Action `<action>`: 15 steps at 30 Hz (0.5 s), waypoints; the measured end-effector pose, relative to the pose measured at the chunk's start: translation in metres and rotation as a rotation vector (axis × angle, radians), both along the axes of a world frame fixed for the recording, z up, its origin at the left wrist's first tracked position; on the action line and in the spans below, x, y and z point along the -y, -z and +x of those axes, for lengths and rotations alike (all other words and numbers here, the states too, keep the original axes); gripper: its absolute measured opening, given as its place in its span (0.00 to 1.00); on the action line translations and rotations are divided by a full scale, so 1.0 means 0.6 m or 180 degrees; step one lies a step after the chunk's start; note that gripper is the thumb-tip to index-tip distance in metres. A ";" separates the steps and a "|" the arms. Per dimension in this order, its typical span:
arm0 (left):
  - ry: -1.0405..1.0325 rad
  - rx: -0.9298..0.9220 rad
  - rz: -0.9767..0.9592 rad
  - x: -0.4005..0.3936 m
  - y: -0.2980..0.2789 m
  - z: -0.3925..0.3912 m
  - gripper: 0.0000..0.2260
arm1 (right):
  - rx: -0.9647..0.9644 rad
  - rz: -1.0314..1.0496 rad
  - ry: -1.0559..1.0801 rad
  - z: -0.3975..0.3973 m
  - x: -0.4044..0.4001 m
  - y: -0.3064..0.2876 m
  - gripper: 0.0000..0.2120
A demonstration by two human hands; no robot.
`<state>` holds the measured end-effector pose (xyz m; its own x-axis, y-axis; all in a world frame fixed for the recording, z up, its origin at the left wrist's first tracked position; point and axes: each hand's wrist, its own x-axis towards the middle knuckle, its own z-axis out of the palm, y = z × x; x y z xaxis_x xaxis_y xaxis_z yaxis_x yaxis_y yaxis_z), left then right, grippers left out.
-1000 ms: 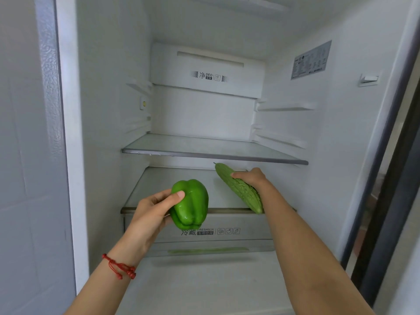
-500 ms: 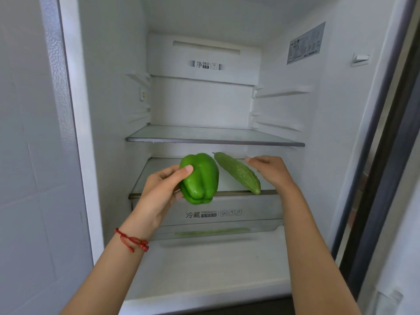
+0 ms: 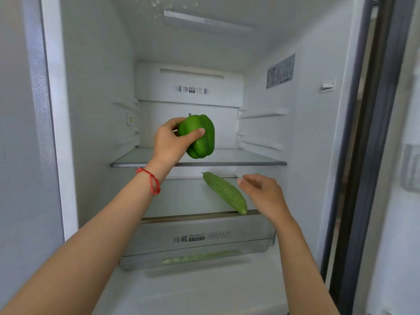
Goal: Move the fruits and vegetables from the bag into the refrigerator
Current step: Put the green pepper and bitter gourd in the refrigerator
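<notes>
Head-camera view into an open white refrigerator [image 3: 91, 110]: a glossy green bell pepper [image 3: 200, 136] is gripped in the left hand [image 3: 172, 142], thumb across its front and fingers curled behind, and is held just above the upper glass shelf [image 3: 250, 159], on which it is not yet seen to rest. A long, bumpy green bitter gourd [image 3: 225, 193] is laid diagonally on the lower glass shelf [image 3: 177, 198], its blunt end at the front edge. The right hand [image 3: 263, 192] is seen just beside the gourd with fingers loosely bent, and nothing is held in it; whether its fingertips touch the gourd cannot be told. A thin red cord bracelet [image 3: 152, 180] is worn on the left wrist. Beneath the lower shelf, a clear plastic crisper drawer [image 3: 200, 237] with printed labelling is shut, and a pale green shape is faintly visible through its bottom edge, too blurred to be identified. The bag named in the task is not in view, so what remains in it cannot be judged. By the look of things, one vegetable is already stowed and a second is about to be set down; the pepper's release onto the upper shelf appears to be the step in hand.
</notes>
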<state>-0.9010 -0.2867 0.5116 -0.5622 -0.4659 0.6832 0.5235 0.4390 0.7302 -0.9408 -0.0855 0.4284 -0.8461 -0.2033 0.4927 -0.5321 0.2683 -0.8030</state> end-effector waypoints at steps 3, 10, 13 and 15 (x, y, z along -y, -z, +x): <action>-0.0548 0.0052 -0.0635 0.006 -0.003 -0.031 0.22 | -0.0291 0.0273 0.0157 -0.003 0.003 0.009 0.19; -0.0938 0.0281 -0.1490 0.014 -0.002 -0.081 0.26 | -0.0513 0.0633 0.0103 -0.014 0.005 0.022 0.20; -0.0880 0.0394 -0.1623 0.013 0.003 -0.088 0.26 | -0.0556 0.0638 0.0066 -0.015 0.003 0.025 0.17; -0.0886 0.0479 -0.1628 0.014 0.003 -0.089 0.26 | -0.0582 0.0650 0.0044 -0.015 0.002 0.027 0.16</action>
<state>-0.9545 -0.2948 0.5095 -0.5741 -0.2427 0.7820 0.2457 0.8599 0.4473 -0.9495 -0.0867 0.4122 -0.7502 -0.3032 0.5876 -0.6585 0.4230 -0.6224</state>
